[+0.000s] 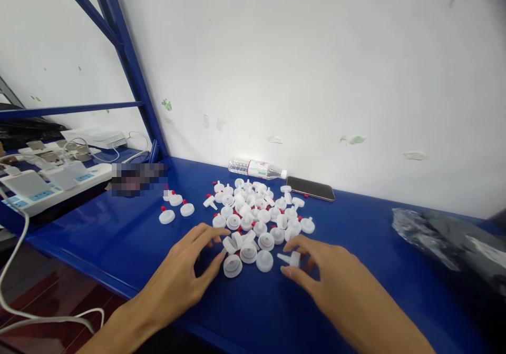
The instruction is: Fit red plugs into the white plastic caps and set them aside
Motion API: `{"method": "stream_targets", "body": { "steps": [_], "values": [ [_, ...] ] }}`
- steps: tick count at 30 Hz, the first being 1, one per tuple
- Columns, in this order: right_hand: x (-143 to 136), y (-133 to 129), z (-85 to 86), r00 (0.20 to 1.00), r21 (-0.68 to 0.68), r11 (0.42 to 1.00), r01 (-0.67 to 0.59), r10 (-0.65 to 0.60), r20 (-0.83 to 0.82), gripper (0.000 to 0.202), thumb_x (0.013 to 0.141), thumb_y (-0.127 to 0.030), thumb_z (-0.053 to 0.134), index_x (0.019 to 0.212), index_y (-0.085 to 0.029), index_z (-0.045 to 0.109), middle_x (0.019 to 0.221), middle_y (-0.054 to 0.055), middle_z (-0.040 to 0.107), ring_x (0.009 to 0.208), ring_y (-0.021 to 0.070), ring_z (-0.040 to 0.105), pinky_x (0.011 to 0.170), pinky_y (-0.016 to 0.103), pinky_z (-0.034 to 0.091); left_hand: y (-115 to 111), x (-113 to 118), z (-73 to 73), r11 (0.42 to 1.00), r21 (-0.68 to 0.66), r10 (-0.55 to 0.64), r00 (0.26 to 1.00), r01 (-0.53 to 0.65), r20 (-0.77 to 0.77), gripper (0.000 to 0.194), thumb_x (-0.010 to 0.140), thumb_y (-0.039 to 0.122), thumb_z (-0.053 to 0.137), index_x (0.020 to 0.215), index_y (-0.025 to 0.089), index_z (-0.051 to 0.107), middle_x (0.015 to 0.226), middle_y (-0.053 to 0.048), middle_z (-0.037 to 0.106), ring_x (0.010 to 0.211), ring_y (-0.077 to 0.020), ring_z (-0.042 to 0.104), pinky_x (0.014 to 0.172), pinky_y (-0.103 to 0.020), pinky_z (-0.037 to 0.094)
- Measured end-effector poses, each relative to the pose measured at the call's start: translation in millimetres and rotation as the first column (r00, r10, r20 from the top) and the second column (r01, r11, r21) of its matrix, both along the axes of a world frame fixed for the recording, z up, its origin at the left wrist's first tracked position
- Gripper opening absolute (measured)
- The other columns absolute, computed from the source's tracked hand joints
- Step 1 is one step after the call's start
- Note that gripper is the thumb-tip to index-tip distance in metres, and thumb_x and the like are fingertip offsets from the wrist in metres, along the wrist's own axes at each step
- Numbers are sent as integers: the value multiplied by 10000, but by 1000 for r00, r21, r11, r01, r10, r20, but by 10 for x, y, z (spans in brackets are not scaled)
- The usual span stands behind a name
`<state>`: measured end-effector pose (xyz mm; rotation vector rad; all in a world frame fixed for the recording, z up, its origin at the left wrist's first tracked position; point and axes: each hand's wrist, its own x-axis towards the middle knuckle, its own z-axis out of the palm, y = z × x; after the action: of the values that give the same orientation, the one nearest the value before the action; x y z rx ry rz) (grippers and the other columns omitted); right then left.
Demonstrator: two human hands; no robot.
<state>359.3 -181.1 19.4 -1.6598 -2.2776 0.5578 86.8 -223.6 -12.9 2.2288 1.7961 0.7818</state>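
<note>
The right hand [330, 269] curves round a white cap [295, 259], grip unclear; the left hand [184, 269], fingers parted, borders the mid-desk pile [264, 216]. Four red-tipped caps [187, 209] toward the desk's [363, 230] left edge seem done, the pile largely not.

Pixelated object [138, 179] at nine o'clock, unidentifiable; dark bag [454, 238] at four o'clock, cropped by frame edge; right hand [332, 267] at five o'clock, contact with nozzled cap [294, 259] unclear.

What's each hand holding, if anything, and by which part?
Right hand: a white nozzle cap sits between its fingers, nearest its wide base; actual grip can't be told. Left hand: nothing clearly held, fingers beside other caps.
</note>
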Motion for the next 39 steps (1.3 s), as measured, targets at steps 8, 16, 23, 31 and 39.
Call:
{"method": "stream_targets", "body": {
  "steps": [8, 16, 23, 31, 39],
  "values": [
    [-487, -278, 64, 917, -53, 918, -394, 387, -99, 473, 842, -230, 772, 1273, -397, 677, 1061, -18, 772, 948, 271, 735, 820, 369, 535, 35, 7, -95, 998, 7, -70, 998, 70, -10, 370, 979, 291, 548, 1345, 338, 573, 1287, -49, 531, 1004, -171, 646, 902, -314, 559],
    [-496, -205, 36, 961, -91, 964, -251, 259, 91, 436, 921, -232, 661, 1354, -293, 666, 1270, 80, 720, 1053, 344, 723, 897, 490, 569, 63, -25, -138, 997, 69, 19, 1000, -19, -3, 313, 1002, 313, 522, 1301, 304, 616, 1243, -41, 571, 758, -113, 600, 749, -264, 547],
    [-406, -168, 100, 977, -113, 982, -154, 168, 128, 415, 945, -256, 647, 1351, -337, 670, 1281, 59, 724, 1050, 332, 727, 923, 480, 564, 142, -176, -31, 984, 126, 124, 992, -128, 33, 316, 1002, 366, 496, 1237, 248, 670, 1146, -49, 631, 739, -141, 610, 690, -280, 512],
    [-424, -219, 151, 976, -130, 972, -196, 207, 74, 381, 943, -252, 653, 1309, -351, 687, 1241, 29, 737, 1065, 313, 717, 934, 465, 547, 566, -400, -65, 990, 37, 141, 985, -138, -102, 355, 1003, 331, 449, 1208, 206, 710, 1053, -81, 707, 888, -244, 669, 795, -364, 497],
    [-411, -197, 143, 980, -96, 979, -182, 189, 62, 361, 935, -257, 670, 1285, -336, 702, 1127, 33, 770, 1015, 314, 733, 895, 441, 542, 689, -366, -51, 993, 29, 119, 988, -116, -100, 286, 950, 351, 514, 1002, 210, 758, 1002, -75, 720, 773, -209, 665, 738, -345, 506]
  ]
}}
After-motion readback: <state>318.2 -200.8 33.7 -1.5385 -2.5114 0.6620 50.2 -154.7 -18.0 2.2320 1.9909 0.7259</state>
